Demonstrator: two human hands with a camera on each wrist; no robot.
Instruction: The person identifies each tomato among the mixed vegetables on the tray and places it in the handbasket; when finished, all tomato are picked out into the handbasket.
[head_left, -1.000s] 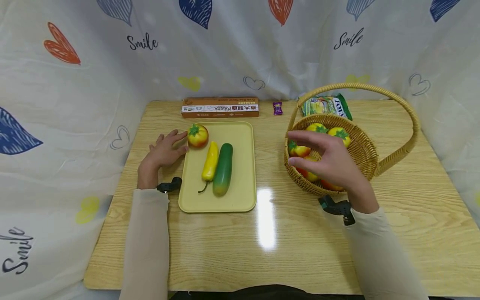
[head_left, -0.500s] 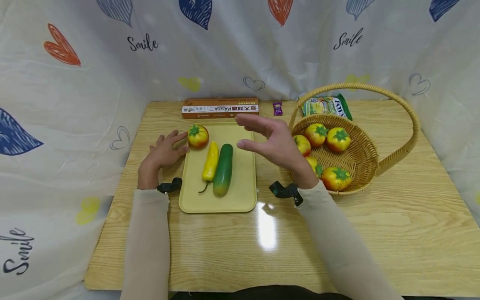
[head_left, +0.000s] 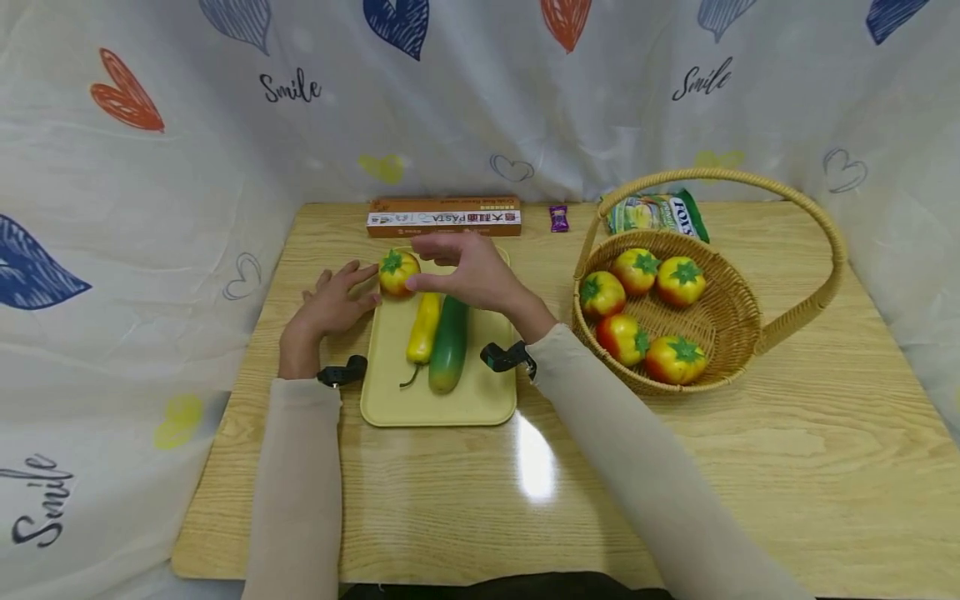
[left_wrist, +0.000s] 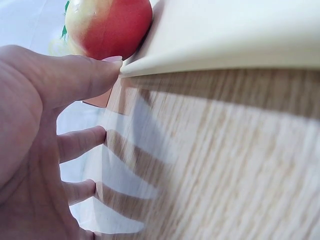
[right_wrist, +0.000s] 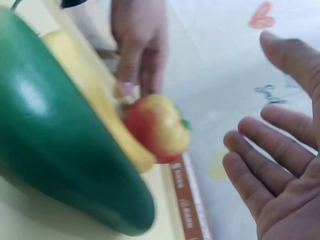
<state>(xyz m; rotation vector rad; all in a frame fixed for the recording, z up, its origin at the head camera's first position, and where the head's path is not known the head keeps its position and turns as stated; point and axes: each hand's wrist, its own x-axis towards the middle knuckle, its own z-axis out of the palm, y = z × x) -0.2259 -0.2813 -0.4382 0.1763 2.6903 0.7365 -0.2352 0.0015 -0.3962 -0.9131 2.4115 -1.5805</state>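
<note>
A red-and-yellow fruit with a green leafy cap (head_left: 397,273), like a persimmon, sits at the far left corner of the pale yellow tray (head_left: 442,412). My left hand (head_left: 330,305) has its fingers spread beside that corner; in the left wrist view its thumb tip is right at the tray rim and its other fingertips rest on the table. My right hand (head_left: 468,271) hovers over the tray's far part, fingers extended and thumb apart, close to the fruit and holding nothing. Below it lie a yellow chili pepper (head_left: 423,333) and a dark green cucumber (head_left: 447,354), whose far ends it partly hides.
A wicker basket (head_left: 731,312) with a tall handle holds several similar fruits on the right. Along the back are a pasta box (head_left: 444,218), a small purple-wrapped sweet (head_left: 558,219) and a green snack bag (head_left: 660,212). A printed curtain (head_left: 450,108) hangs behind the table.
My right hand has moved left from above the basket to over the tray near the fruit, its fingers still apart. The left hand and the things on the tray have stayed put.
</note>
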